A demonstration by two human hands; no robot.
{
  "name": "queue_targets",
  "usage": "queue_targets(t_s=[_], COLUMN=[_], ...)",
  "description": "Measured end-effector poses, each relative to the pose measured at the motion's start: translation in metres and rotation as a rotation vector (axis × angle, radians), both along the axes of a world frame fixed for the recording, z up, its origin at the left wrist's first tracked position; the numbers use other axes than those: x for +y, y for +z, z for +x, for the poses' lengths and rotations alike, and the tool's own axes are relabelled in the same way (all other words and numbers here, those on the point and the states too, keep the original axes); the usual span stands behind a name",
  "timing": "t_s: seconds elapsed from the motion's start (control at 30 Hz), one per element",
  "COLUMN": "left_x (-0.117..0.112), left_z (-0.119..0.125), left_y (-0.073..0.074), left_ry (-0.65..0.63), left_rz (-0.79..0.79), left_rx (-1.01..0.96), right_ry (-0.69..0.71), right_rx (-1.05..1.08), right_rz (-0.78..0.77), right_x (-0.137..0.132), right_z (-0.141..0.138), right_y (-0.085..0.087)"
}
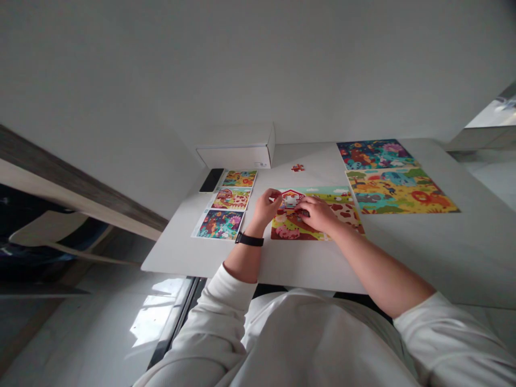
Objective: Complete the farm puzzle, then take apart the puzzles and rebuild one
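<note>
A farm-scene jigsaw puzzle point(338, 207) with a red barn lies on the white table point(423, 252) in front of me. My left hand point(266, 207) rests at the puzzle's left edge, fingers curled in a pinch on what looks like a small puzzle piece near the barn. My right hand point(318, 212) lies on the puzzle's middle, fingers bent and pressing down on the pieces. A black band sits on my left wrist. One loose red puzzle piece point(298, 167) lies on the table beyond the puzzle.
Two finished colourful puzzles point(391, 177) lie at the right. Three picture cards point(229, 207) line the left, with a black phone point(212, 180) and a white box point(237, 148) behind them. A chair point(48, 236) stands at the far left.
</note>
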State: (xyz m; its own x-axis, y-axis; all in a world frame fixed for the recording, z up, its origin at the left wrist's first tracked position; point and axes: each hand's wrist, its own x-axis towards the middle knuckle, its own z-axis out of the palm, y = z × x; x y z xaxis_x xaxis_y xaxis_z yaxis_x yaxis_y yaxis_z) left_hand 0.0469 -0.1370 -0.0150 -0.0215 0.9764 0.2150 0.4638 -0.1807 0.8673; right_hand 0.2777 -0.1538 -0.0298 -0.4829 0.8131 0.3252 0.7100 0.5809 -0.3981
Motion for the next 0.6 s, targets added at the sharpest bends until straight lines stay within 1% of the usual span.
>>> queue_targets(t_s=[0.33,0.6], left_x=[-0.0038,-0.0027], left_z=[0.0025,0.0026], left_y=[0.0063,0.0072], left_ry=[-0.009,-0.014], left_rz=[0.015,0.002], left_rx=[-0.034,-0.027], right_ry=[0.018,-0.001], right_rx=[0.036,-0.002], right_rz=[0.029,0.027], right_x=[0.0031,0.0047], right_z=[-0.0032,-0.0044], right_y=[-0.0044,-0.0081])
